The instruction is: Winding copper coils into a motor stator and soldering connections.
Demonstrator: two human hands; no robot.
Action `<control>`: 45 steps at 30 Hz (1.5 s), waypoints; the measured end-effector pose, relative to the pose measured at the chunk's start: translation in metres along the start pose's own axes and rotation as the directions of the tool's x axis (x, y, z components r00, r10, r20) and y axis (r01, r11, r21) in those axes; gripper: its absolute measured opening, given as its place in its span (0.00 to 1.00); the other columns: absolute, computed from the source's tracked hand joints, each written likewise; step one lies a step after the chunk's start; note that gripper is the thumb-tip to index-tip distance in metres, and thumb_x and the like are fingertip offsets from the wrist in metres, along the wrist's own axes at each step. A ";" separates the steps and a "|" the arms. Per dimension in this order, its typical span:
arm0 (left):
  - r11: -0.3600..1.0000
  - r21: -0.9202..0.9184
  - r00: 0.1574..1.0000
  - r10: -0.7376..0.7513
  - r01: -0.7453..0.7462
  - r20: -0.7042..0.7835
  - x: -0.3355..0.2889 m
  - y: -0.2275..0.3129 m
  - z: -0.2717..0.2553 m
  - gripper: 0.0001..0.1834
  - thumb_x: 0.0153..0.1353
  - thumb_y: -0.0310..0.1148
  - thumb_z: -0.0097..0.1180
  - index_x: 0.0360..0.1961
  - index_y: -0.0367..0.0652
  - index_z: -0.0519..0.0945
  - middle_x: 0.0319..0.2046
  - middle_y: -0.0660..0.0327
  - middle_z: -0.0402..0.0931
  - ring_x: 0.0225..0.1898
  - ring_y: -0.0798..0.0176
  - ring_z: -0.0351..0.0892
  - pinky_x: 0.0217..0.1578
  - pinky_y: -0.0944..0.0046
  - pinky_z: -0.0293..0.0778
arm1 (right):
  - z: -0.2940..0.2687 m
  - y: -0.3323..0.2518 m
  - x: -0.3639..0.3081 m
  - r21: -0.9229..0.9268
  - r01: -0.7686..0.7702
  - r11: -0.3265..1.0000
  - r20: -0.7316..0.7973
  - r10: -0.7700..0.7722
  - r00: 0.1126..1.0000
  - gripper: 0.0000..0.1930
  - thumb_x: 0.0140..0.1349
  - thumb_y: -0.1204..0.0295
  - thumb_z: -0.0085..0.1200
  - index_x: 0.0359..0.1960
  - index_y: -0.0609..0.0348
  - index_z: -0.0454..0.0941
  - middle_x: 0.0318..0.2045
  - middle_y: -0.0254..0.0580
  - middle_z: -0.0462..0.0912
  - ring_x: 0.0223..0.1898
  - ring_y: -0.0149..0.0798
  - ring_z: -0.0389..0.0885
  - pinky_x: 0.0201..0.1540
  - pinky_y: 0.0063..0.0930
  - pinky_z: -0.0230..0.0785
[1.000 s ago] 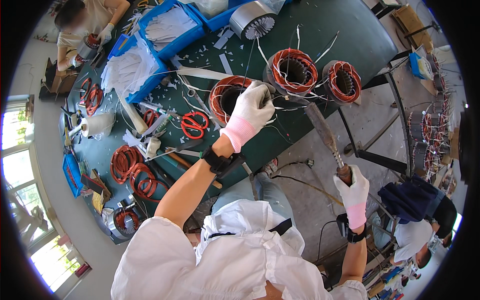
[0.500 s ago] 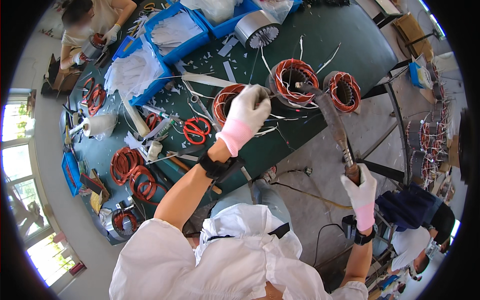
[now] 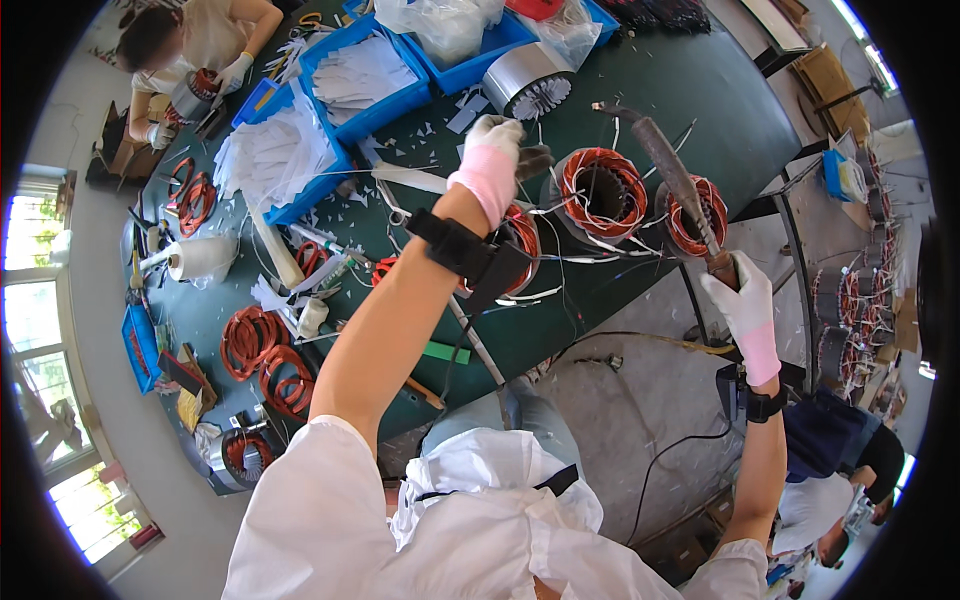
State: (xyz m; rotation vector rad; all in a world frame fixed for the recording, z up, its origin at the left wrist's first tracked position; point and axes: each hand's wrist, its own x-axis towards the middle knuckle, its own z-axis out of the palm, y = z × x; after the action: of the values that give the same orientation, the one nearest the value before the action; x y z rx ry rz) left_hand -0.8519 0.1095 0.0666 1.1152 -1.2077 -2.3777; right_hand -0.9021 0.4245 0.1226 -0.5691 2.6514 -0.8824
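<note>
Three ring-shaped stators wound with copper-red wire stood in a row along the near edge of the green worktop point(image 3: 720, 90): a left stator point(image 3: 523, 238), partly hidden by the person's left forearm, a middle stator point(image 3: 603, 190) showing its open bore, and a right stator point(image 3: 713, 207). White sleeved leads point(image 3: 540, 297) trailed from the row toward the near side. The right grip point(image 3: 745, 300), in a white glove with a pink cuff, was closed around the wooden handle of a soldering iron point(image 3: 668, 160); the iron's body slanted across the right stator toward the far left, its bent tip on the far side of the middle one. The left grip point(image 3: 490, 140), gloved alike, was at the far side of the left stator, its fingers bent; whether they pinched anything, one could not tell. Just beyond it a bare metal cylinder point(image 3: 525, 82) lay on its side, and to the left were blue bins point(image 3: 385, 122) with white paper strips point(image 3: 360, 75). A white spool point(image 3: 203, 258) and red wire coils point(image 3: 252, 342) sat farther left on the worktop. At the far left a co-worker's gloved hands point(image 3: 236, 72) held another stator point(image 3: 190, 100).
</note>
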 end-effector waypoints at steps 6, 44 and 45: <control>0.999 0.034 0.997 -0.013 0.011 0.073 0.005 -0.009 0.006 0.08 0.66 0.28 0.44 0.44 0.37 0.64 0.39 0.52 0.70 0.37 0.51 0.80 0.38 0.55 0.82 | 0.002 0.004 -0.004 0.050 -0.029 0.998 0.026 0.028 0.999 0.11 0.51 0.71 0.60 0.31 0.63 0.74 0.19 0.35 0.72 0.22 0.25 0.66 0.27 0.23 0.64; 0.870 0.359 0.936 0.269 -0.337 0.226 -0.003 -0.032 0.011 0.06 0.65 0.25 0.45 0.38 0.32 0.70 0.36 0.57 0.75 0.34 0.67 0.78 0.39 0.70 0.77 | 0.003 0.022 -0.016 -0.089 0.065 0.994 -0.034 -0.068 0.997 0.12 0.50 0.68 0.62 0.32 0.60 0.75 0.18 0.42 0.74 0.17 0.37 0.74 0.23 0.29 0.66; 0.870 0.361 0.936 0.266 -0.336 0.231 -0.001 -0.033 0.012 0.06 0.65 0.25 0.45 0.38 0.32 0.70 0.36 0.57 0.75 0.34 0.67 0.78 0.39 0.70 0.77 | 0.002 0.023 -0.016 -0.086 0.050 0.995 -0.036 -0.053 0.998 0.12 0.50 0.67 0.62 0.33 0.59 0.75 0.18 0.43 0.75 0.17 0.38 0.75 0.24 0.29 0.66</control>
State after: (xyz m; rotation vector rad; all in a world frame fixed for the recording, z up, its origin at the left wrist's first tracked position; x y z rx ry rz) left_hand -0.8559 0.1379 0.0459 0.7474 -1.8375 -2.0750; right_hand -0.8934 0.4477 0.1088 -0.6501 2.7309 -0.8059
